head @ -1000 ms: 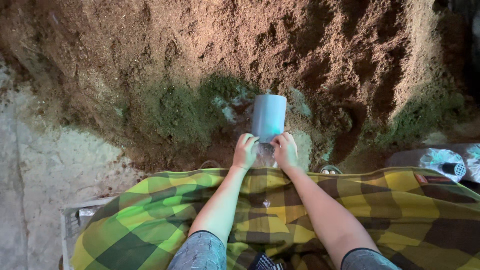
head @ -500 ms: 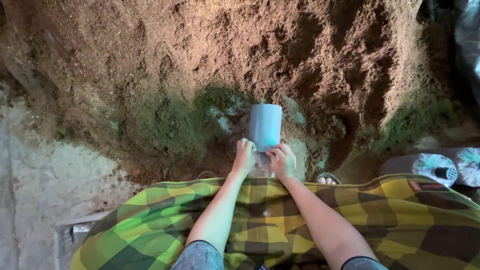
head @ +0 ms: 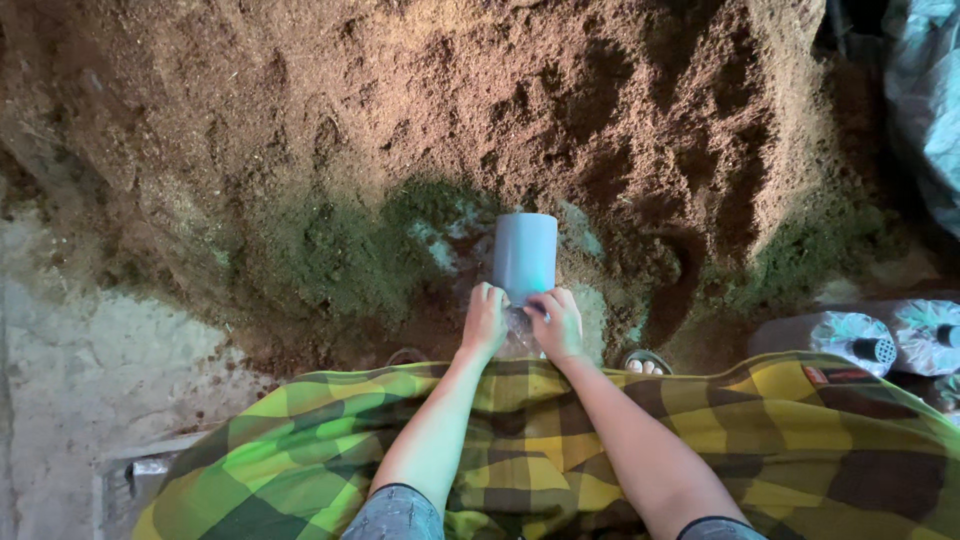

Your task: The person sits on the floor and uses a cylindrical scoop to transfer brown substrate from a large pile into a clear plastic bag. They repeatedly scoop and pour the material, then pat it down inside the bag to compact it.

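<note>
A grey plastic tube (head: pixel 525 256) stands upright at the foot of a big brown soil heap (head: pixel 420 130). My left hand (head: pixel 484 322) and my right hand (head: pixel 556 322) both grip its lower end, where a clear plastic bag (head: pixel 520 332) shows between them. My forearms reach out over a green and yellow checked cloth (head: pixel 330 450) that covers my lap.
Greenish patches (head: pixel 340 255) mark the soil near the tube. Filled plastic bags with round necks (head: pixel 850 338) lie at the right, and more plastic (head: pixel 925 100) at the upper right. A pale concrete floor (head: pixel 90 360) lies to the left. A sandalled foot (head: pixel 645 362) peeks out.
The view has shifted slightly. Both hands have stayed on the tube's base, and the tube has hardly moved.
</note>
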